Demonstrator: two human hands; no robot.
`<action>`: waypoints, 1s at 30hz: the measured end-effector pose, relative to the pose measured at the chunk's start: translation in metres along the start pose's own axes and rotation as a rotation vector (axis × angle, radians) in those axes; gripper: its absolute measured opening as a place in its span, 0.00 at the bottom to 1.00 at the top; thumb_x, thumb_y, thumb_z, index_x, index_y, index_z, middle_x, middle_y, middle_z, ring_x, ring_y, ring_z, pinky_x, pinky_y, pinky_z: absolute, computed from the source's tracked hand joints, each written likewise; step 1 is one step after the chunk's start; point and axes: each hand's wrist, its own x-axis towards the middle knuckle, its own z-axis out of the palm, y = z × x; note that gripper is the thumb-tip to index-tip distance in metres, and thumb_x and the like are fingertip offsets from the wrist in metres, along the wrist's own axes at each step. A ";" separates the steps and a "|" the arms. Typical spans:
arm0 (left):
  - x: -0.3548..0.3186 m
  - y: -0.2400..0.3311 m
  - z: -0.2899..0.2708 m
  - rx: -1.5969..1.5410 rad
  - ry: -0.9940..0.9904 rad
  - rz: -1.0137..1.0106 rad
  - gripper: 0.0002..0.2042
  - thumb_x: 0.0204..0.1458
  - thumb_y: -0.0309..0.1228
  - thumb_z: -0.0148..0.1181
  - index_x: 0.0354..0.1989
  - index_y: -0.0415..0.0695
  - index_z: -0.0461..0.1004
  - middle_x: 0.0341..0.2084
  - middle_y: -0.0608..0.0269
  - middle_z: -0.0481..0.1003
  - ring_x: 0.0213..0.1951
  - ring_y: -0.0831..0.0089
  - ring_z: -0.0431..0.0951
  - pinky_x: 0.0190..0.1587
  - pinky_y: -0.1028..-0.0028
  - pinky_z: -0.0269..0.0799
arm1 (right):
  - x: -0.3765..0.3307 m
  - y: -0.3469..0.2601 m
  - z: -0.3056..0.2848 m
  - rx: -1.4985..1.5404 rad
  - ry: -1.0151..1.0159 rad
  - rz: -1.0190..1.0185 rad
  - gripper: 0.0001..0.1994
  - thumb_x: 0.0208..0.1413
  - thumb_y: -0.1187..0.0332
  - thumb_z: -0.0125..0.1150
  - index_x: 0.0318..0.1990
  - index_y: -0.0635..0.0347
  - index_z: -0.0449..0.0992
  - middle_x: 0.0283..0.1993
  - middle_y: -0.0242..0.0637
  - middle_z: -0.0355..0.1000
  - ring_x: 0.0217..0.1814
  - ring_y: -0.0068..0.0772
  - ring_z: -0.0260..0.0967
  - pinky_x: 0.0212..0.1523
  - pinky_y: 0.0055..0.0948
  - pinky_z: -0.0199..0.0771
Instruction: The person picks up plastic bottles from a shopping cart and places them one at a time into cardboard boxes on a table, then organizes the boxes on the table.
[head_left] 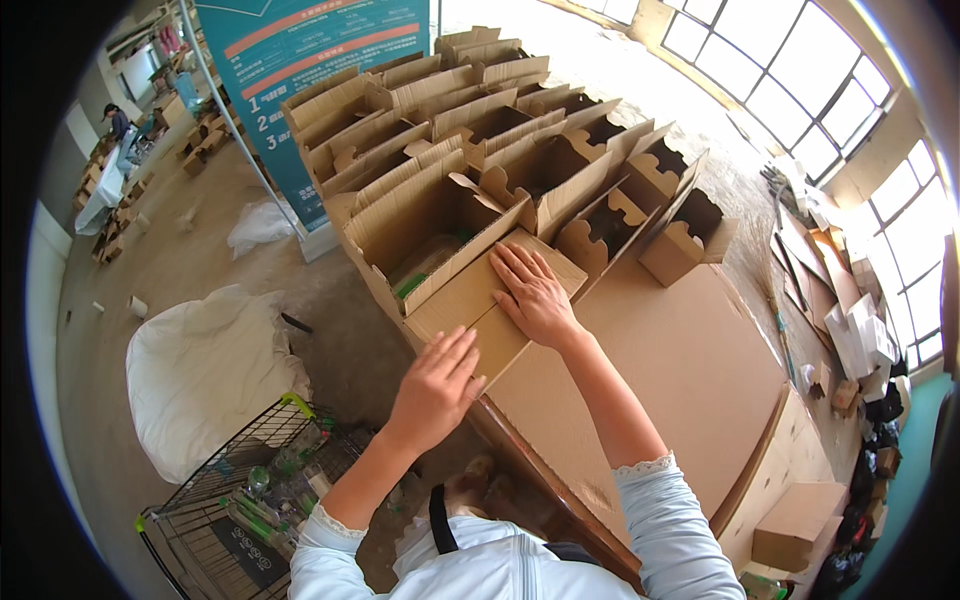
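A brown cardboard box (456,299) with its top folded down lies at the near end of the table. My right hand (538,300) rests flat on its top, fingers stretched out and holding nothing. At the box's near left edge is my left hand (432,392), fingers extended and close together, slightly blurred; I cannot tell whether it touches the cardboard. Just behind stands an open cardboard box (390,235), with something clear and green partly visible inside. Farther back, several more open boxes (480,120) stand in rows with their flaps raised.
A flat cardboard sheet (650,370) covers the table to the right. At lower left stands a wire cart (185,515) holding clear and green bottles, beside a white-covered bundle (205,375). A teal banner (285,110) rises behind the boxes. Flattened cardboard (815,270) leans at right.
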 end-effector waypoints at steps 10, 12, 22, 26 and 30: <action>0.031 -0.061 -0.019 0.000 0.364 -0.309 0.18 0.53 0.31 0.56 0.51 0.37 0.70 0.52 0.51 0.68 0.50 0.53 0.71 0.53 0.65 0.66 | 0.011 -0.013 -0.007 0.093 0.191 0.119 0.36 0.48 0.67 0.60 0.64 0.61 0.51 0.67 0.48 0.47 0.68 0.47 0.46 0.66 0.40 0.48; 0.030 -0.066 -0.007 -0.005 0.344 -0.315 0.19 0.53 0.31 0.55 0.51 0.33 0.68 0.47 0.44 0.70 0.48 0.52 0.72 0.52 0.63 0.67 | 0.022 -0.020 -0.017 0.100 0.291 0.174 0.40 0.44 0.66 0.64 0.64 0.62 0.48 0.68 0.48 0.44 0.69 0.48 0.45 0.66 0.39 0.48; 0.041 -0.104 -0.014 -0.163 0.116 -0.297 0.17 0.47 0.34 0.60 0.40 0.33 0.73 0.29 0.48 0.75 0.36 0.55 0.74 0.48 0.64 0.67 | 0.104 -0.002 -0.031 -0.135 -0.028 -0.047 0.33 0.34 0.69 0.59 0.55 0.67 0.64 0.56 0.47 0.63 0.64 0.43 0.54 0.69 0.40 0.42; 0.050 -0.117 -0.031 -0.069 0.214 -0.271 0.23 0.46 0.36 0.62 0.49 0.36 0.69 0.43 0.46 0.72 0.46 0.55 0.71 0.50 0.64 0.65 | 0.141 0.009 -0.035 -0.040 -0.407 -0.073 0.27 0.32 0.73 0.56 0.48 0.66 0.68 0.47 0.45 0.66 0.58 0.45 0.58 0.66 0.40 0.50; 0.086 -0.132 -0.048 -0.032 0.490 -0.262 0.29 0.46 0.37 0.62 0.56 0.35 0.63 0.54 0.45 0.64 0.54 0.52 0.64 0.54 0.61 0.62 | 0.146 0.025 -0.005 -0.011 -0.324 -0.149 0.25 0.32 0.75 0.54 0.47 0.67 0.68 0.44 0.46 0.65 0.56 0.45 0.59 0.61 0.39 0.56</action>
